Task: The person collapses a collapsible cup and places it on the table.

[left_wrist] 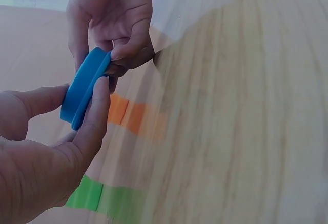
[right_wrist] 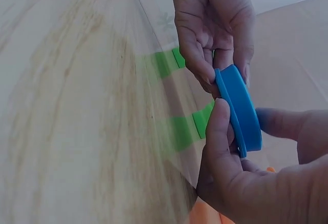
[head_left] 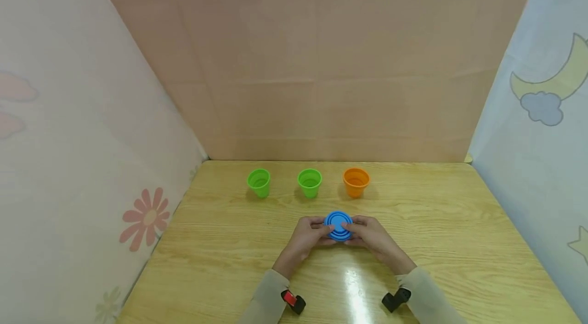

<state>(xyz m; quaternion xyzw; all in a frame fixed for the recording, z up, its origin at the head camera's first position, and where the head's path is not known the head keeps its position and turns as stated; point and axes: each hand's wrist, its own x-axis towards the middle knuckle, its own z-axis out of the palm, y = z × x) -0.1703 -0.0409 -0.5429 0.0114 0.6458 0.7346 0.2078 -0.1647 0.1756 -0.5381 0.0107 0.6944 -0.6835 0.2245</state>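
Observation:
A flattened blue collapsible cup (head_left: 338, 232) with concentric rings is held between both hands over the table. On its left side, my left hand (head_left: 307, 237) pinches it, thumb on the ringed face. My right hand (head_left: 375, 238) grips the opposite side the same way. Seen from the left wrist, the blue cup (left_wrist: 84, 88) is a thin, tilted disc with a rim, and fingertips press both of its faces. In the right wrist view the cup (right_wrist: 243, 108) is edge-on between the two hands.
Beyond the hands stand a green cup (head_left: 260, 189) at left, another green cup (head_left: 310, 190) in the middle and an orange cup (head_left: 356, 189) at right, all upright with mouths up. A brown backdrop (head_left: 317, 84) closes the wooden table's (head_left: 206, 263) far edge; printed sheets flank both sides.

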